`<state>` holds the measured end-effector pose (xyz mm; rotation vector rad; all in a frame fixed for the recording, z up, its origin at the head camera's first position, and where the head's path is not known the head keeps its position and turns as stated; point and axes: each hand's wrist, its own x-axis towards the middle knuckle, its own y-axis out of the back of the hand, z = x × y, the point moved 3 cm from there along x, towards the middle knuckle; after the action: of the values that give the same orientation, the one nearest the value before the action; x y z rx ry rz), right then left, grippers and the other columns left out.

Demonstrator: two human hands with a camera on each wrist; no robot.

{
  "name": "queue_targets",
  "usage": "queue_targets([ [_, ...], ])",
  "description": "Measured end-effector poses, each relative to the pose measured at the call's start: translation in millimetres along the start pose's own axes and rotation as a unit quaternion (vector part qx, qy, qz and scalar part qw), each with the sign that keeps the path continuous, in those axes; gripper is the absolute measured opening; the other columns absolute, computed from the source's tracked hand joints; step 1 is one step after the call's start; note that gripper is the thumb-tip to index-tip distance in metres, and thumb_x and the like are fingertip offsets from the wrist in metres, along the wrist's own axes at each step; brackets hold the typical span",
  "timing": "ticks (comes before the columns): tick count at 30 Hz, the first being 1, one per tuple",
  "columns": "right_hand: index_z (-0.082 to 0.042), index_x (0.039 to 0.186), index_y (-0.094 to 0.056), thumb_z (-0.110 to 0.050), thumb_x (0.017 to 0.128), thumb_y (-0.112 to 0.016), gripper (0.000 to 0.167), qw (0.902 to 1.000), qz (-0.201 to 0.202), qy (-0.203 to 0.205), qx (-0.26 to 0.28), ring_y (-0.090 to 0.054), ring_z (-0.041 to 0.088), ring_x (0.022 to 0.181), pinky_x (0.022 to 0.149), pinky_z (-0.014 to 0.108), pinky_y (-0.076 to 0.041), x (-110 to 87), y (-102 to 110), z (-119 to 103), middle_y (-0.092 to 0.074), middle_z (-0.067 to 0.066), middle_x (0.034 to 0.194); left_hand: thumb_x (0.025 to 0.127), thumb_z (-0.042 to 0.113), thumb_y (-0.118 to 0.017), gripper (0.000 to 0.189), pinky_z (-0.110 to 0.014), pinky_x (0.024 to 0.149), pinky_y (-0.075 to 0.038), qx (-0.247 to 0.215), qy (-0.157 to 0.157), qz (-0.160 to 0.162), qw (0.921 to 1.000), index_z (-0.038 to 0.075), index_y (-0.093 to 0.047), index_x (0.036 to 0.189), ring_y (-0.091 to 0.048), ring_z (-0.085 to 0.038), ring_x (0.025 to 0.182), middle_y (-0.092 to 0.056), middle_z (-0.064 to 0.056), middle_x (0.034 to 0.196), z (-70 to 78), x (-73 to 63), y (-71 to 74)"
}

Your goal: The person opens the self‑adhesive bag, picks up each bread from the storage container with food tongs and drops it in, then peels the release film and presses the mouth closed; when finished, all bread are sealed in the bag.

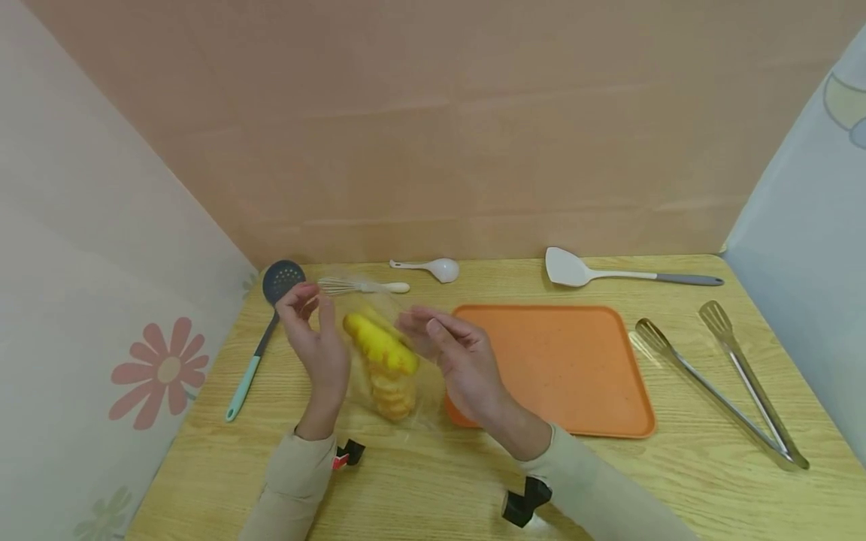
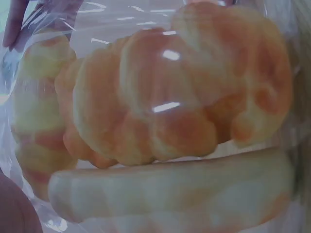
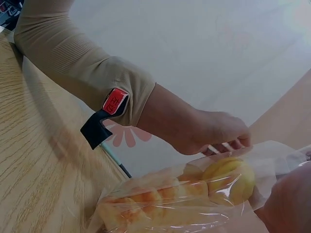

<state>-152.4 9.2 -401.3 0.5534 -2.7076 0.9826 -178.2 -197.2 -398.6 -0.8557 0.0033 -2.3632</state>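
A clear plastic bag (image 1: 428,402) with several breads inside hangs between my two hands. My left hand (image 1: 316,342) pinches the bag's upper left edge, with fingers bent at the plastic (image 3: 272,149) in the right wrist view. On the opposite edge, my right hand (image 1: 467,364) pinches the plastic between thumb and fingers. Inside, a long yellow bread (image 1: 382,344) lies slanted above a ridged, croissant-like bread (image 1: 394,398). Close up in the left wrist view are the browned croissant-like bread (image 2: 160,97) and a pale long bread (image 2: 170,191).
An orange tray (image 1: 555,376) lies to the right, with metal tongs (image 1: 734,383) beyond it. Along the back are a whisk (image 1: 365,286), a white ladle (image 1: 440,269) and a white spatula (image 1: 575,269). A skimmer (image 1: 280,284) with a green handle lies at the left.
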Motion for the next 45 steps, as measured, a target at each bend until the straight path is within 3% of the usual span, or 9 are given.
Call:
queue_targets([
  [3, -0.026, 0.128, -0.083, -0.014, 0.116, -0.060, 0.028, 1.0000, -0.007, -0.002, -0.002, -0.075, 0.018, 0.127, 0.118, 0.047, -0.053, -0.4, 0, 1, -0.081, -0.003, 0.127, 0.105, 0.011, -0.066, 0.023, -0.040, 0.113, -0.040, 0.054, -0.102, 0.009, 0.9933, -0.008, -0.057, 0.113, -0.057, -0.028, 0.124, -0.061, -0.017, 0.126, 17.5, -4.4, -5.0],
  [8, -0.026, 0.128, -0.083, -0.021, 0.116, -0.063, 0.024, 0.9998, -0.014, -0.007, -0.007, -0.074, 0.019, 0.129, 0.122, 0.059, -0.046, -0.3, 1, 2, -0.081, -0.003, 0.129, 0.106, 0.036, -0.071, 0.044, -0.035, 0.104, -0.047, 0.080, -0.237, -0.013, 0.9681, -0.007, -0.065, 0.100, -0.063, -0.034, 0.109, -0.064, -0.026, 0.112, 48.4, -15.9, -17.6],
  [11, -0.028, 0.129, -0.083, -0.020, 0.116, -0.062, 0.026, 0.9997, -0.018, -0.008, -0.012, -0.074, 0.017, 0.128, 0.121, 0.055, -0.049, -0.6, 0, 1, -0.081, -0.004, 0.129, 0.108, 0.033, -0.071, 0.038, -0.029, 0.093, -0.053, 0.075, -0.297, -0.061, 0.9499, -0.002, -0.071, 0.095, -0.065, -0.035, 0.095, -0.065, -0.024, 0.104, 61.5, -24.1, -24.8],
  [16, -0.031, 0.129, -0.083, -0.018, 0.116, -0.062, 0.028, 0.9997, -0.019, -0.013, -0.011, -0.076, 0.011, 0.119, 0.109, 0.038, -0.060, -2.4, 1, -1, -0.081, -0.007, 0.125, 0.108, 0.018, -0.072, 0.023, -0.033, 0.074, -0.057, 0.072, -0.385, -0.180, 0.9022, -0.001, -0.078, 0.096, -0.065, -0.032, 0.082, -0.068, -0.018, 0.095, 77.1, -32.2, -35.6],
  [20, -0.032, 0.129, -0.083, -0.017, 0.115, -0.062, 0.029, 0.9997, -0.018, -0.014, -0.010, -0.076, 0.008, 0.114, 0.102, 0.031, -0.061, -3.2, 2, -1, -0.081, -0.008, 0.124, 0.109, 0.014, -0.071, 0.019, -0.038, 0.072, -0.057, 0.101, -0.395, -0.251, 0.8780, 0.000, -0.081, 0.101, -0.068, -0.031, 0.083, -0.073, -0.015, 0.098, 83.2, -35.2, -41.8],
  [29, -0.030, 0.130, -0.081, 0.002, 0.115, -0.054, 0.045, 0.9985, -0.018, 0.015, -0.049, -0.076, 0.008, 0.118, 0.104, 0.030, -0.061, -3.4, 4, 2, -0.081, -0.009, 0.126, 0.112, 0.018, -0.067, 0.024, -0.039, 0.070, -0.058, 0.184, -0.353, -0.288, 0.8710, 0.001, -0.083, 0.104, -0.069, -0.031, 0.089, -0.075, -0.014, 0.104, 89.4, -37.5, -45.8],
  [34, 0.009, 0.139, -0.070, 0.006, 0.111, -0.058, 0.030, 0.9939, -0.008, 0.029, -0.106, -0.076, 0.006, 0.115, 0.102, 0.029, -0.062, -5.6, 4, -1, -0.081, -0.012, 0.121, 0.111, 0.016, -0.067, 0.024, -0.038, 0.071, -0.060, 0.217, -0.351, -0.289, 0.8637, -0.002, -0.082, 0.106, -0.070, -0.032, 0.090, -0.074, -0.015, 0.104, 93.2, -38.9, -43.3],
  [37, 0.025, 0.136, -0.059, 0.008, 0.109, -0.059, 0.032, 0.9888, -0.010, 0.036, -0.144, -0.074, 0.004, 0.118, 0.103, 0.028, -0.061, -7.1, 3, -2, -0.079, -0.012, 0.124, 0.111, 0.015, -0.067, 0.025, -0.038, 0.070, -0.061, 0.239, -0.365, -0.289, 0.8521, -0.004, -0.082, 0.104, -0.071, -0.031, 0.088, -0.074, -0.015, 0.103, 96.2, -39.7, -41.8],
  [45, 0.024, 0.135, -0.062, 0.012, 0.108, -0.058, 0.030, 0.9734, -0.027, 0.072, -0.216, -0.071, 0.004, 0.124, 0.103, 0.028, -0.060, -9.8, 3, -3, -0.066, 0.039, 0.135, 0.115, 0.015, -0.062, 0.032, -0.038, 0.073, -0.064, 0.291, -0.426, -0.293, 0.8052, -0.004, -0.084, 0.104, -0.072, -0.029, 0.081, -0.076, -0.012, 0.097, 105.2, -41.1, -38.6],
])
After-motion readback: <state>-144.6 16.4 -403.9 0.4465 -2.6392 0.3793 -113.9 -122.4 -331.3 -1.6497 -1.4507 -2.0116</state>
